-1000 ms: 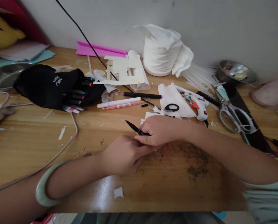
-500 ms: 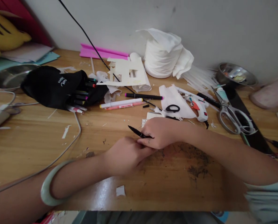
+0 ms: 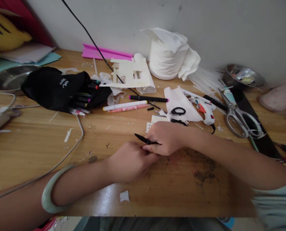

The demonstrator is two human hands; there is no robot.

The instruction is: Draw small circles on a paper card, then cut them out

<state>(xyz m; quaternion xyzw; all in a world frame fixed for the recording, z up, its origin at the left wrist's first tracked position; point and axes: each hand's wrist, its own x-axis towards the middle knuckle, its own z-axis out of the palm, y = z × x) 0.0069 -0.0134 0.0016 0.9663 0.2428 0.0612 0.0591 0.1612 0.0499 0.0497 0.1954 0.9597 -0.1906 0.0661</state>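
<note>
So the black pen is poking out of my right hand, gripped between thumb and fingers, with its dark tip sticking out past them toward the left, just above my left hand. My left fingers are curled in and touching the right ones over the wooden table; can't tell if they're holding anything since they're tucked out of view. A bit of patterned paper peeks out right beside my right hand, and the black-handled scissors are just beyond it. Past those: a black marker, a yellow-ended marker and a pink pen whose label is too small to read. The black pouch has white lettering, seems to end in "pcs", rest unreadable.
</note>
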